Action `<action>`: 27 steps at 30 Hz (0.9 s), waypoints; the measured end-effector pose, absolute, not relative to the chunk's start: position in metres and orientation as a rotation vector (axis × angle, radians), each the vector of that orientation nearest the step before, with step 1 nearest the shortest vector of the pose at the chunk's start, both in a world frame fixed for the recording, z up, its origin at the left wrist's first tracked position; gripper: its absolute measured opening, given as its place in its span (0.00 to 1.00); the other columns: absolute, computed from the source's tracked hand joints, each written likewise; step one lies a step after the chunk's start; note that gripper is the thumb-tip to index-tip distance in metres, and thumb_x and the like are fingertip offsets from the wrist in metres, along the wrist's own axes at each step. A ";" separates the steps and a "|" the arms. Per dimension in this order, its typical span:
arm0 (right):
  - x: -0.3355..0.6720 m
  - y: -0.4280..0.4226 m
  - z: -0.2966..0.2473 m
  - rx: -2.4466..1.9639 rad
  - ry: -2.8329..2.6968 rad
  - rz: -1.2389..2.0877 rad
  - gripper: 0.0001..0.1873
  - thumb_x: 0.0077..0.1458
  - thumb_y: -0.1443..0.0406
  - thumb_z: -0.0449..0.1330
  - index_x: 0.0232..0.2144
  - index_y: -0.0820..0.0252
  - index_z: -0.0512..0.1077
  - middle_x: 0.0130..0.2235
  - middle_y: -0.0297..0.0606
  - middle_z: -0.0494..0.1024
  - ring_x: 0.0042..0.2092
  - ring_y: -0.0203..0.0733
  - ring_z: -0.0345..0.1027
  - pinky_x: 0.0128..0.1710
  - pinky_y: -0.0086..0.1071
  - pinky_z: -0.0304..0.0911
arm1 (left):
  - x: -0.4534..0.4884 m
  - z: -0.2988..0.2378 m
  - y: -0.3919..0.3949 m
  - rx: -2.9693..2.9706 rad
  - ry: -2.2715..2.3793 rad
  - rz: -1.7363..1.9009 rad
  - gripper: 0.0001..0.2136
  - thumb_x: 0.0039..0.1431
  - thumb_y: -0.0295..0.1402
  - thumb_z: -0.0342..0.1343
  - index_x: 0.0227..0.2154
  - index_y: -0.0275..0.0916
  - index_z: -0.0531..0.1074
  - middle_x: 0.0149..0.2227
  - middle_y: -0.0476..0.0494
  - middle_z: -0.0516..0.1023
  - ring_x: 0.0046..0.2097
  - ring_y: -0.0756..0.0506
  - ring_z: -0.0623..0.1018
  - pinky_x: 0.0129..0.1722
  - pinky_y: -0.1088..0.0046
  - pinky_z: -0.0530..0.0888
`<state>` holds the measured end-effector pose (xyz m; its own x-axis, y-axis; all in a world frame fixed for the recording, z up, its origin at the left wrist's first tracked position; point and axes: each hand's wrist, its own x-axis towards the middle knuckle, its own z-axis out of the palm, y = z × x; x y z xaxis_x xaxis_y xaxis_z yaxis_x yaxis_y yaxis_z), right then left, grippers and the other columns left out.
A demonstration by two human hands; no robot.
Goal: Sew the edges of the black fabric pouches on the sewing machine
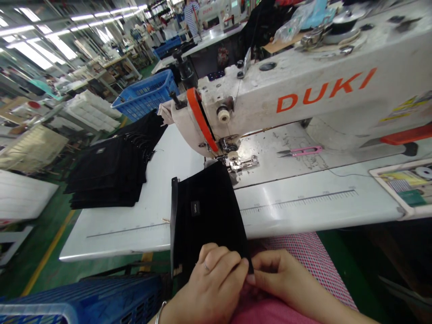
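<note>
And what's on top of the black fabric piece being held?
A small label, plus the left hand across the near end of the black piece. What that hand covers can't be seen.

Curled left hand [216, 279] beside right hand [277, 272]

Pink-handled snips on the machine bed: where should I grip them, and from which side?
By the pink handle, probably from the near, right-hand side with the right hand. The snips lie flat, handle to the right, pointed blades to the left, with the machine arm on their far side.
</note>
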<state>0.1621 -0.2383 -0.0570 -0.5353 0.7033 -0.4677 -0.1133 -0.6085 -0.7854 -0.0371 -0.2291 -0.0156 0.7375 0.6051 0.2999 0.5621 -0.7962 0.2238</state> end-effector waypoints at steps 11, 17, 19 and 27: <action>0.181 -0.238 -0.046 -0.982 -1.979 0.670 0.08 0.62 0.71 0.54 0.34 0.61 0.73 0.38 0.39 0.76 0.39 0.40 0.68 0.38 0.33 0.67 | -0.038 -0.030 -0.233 2.628 1.038 0.696 0.12 0.62 0.19 0.49 0.45 0.34 0.73 0.37 0.43 0.76 0.39 0.46 0.72 0.42 0.68 0.74; 0.181 -0.222 -0.039 -0.723 -2.157 0.220 0.16 0.68 0.69 0.47 0.39 0.64 0.75 0.39 0.35 0.81 0.41 0.38 0.73 0.44 0.30 0.70 | -0.034 -0.023 -0.224 2.813 1.125 0.560 0.15 0.66 0.22 0.42 0.47 0.32 0.72 0.46 0.35 0.74 0.50 0.41 0.72 0.50 0.59 0.75; 0.181 -0.218 -0.038 -0.692 -2.196 0.159 0.16 0.68 0.70 0.47 0.38 0.62 0.75 0.39 0.33 0.82 0.42 0.37 0.75 0.46 0.31 0.71 | -0.036 -0.021 -0.218 2.934 1.114 0.457 0.18 0.67 0.22 0.38 0.52 0.30 0.70 0.55 0.31 0.70 0.60 0.38 0.67 0.55 0.55 0.73; 0.178 -0.204 -0.036 -0.669 -2.263 0.229 0.17 0.66 0.74 0.47 0.36 0.58 0.75 0.39 0.32 0.82 0.43 0.33 0.77 0.54 0.26 0.68 | -0.047 -0.023 -0.200 3.086 0.951 0.313 0.19 0.68 0.24 0.37 0.54 0.30 0.69 0.58 0.35 0.70 0.62 0.38 0.67 0.57 0.59 0.74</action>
<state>0.1775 -0.2045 -0.0361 -0.5809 0.5299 0.6178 0.3957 0.8472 -0.3546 -0.0474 -0.2000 -0.0227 0.8102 0.5462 0.2128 0.5659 -0.8234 -0.0409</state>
